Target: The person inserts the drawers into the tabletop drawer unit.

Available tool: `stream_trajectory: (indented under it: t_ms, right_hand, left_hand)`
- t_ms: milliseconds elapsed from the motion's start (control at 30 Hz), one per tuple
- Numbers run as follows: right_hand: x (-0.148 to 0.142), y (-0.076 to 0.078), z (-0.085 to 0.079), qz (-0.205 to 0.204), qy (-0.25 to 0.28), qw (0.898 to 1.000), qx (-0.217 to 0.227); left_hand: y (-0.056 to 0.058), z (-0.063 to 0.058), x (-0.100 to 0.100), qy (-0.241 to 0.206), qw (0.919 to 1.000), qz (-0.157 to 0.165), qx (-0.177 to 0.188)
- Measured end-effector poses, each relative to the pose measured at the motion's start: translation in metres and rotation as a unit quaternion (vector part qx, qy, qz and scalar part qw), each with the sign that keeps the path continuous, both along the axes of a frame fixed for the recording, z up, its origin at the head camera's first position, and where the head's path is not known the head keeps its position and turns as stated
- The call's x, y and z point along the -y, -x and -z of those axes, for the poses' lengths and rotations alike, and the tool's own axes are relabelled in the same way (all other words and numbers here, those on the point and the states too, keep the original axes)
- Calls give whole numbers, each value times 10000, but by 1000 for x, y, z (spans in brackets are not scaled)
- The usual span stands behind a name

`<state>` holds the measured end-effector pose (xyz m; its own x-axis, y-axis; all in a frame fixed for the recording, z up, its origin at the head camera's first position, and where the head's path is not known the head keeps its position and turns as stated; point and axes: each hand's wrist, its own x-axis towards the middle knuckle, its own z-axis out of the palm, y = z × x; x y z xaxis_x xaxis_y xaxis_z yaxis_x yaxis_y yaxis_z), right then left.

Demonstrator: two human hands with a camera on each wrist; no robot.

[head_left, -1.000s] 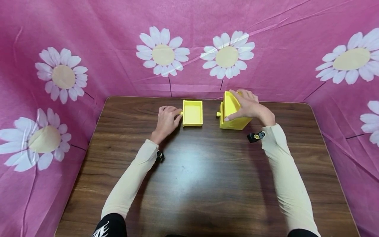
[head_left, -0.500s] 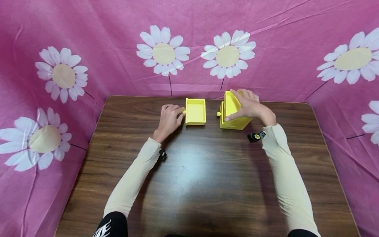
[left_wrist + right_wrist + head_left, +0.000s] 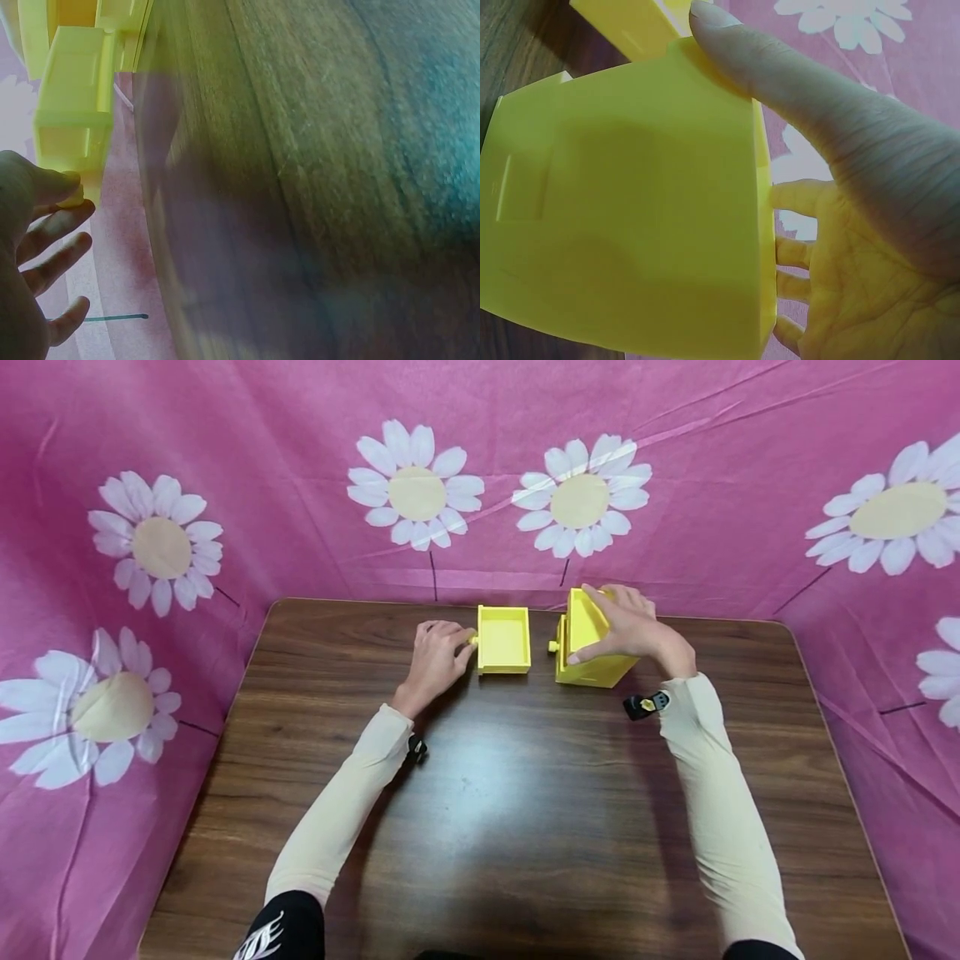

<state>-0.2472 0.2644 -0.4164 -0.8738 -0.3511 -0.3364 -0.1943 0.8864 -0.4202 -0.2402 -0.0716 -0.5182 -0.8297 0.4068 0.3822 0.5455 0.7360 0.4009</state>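
My left hand [image 3: 437, 662] pinches the small round knob of a shallow yellow drawer [image 3: 504, 642], thumb and forefinger on the knob. In the left wrist view the drawer [image 3: 75, 97] points away from that hand [image 3: 34, 217], its other fingers spread below. To the right stands a yellow toy drawer cabinet [image 3: 596, 673], a knob [image 3: 553, 647] showing on its left side. My right hand [image 3: 637, 628] grips the cabinet's top, thumb on the near edge and fingers over the far side. A gap separates drawer and cabinet. The right wrist view shows the cabinet's broad side [image 3: 645, 210].
Everything stands near the back edge of a brown wood-grain table [image 3: 480, 827]. A pink cloth [image 3: 300, 460] with white daisies hangs behind and at both sides. Black camera mounts [image 3: 647, 705] sit at both wrists.
My left hand has moved right with the drawer, bringing it closer to the cabinet. The right hand and the cabinet have stayed in place.
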Motion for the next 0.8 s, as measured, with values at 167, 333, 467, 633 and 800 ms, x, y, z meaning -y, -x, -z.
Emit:
stream_trajectory:
  t_ms: [167, 333, 467, 633, 800]
  right_hand:
    - [3, 2, 1, -25, 52, 10000, 3]
    - [3, 3, 2, -27, 62, 10000, 8]
    - [3, 4, 2, -36, 79, 10000, 9]
    - [2, 4, 3, -34, 82, 10000, 36]
    - [1, 5, 3, -20, 83, 10000, 40]
  left_hand:
    - [-2, 0, 0, 5, 10000, 10, 50]
    - [-2, -1, 0, 22, 10000, -2, 62]
    - [-1, -1, -2, -3, 10000, 10, 42]
    - [-1, -1, -6, -20, 10000, 21, 40]
    - [0, -3, -9, 4, 10000, 21, -5]
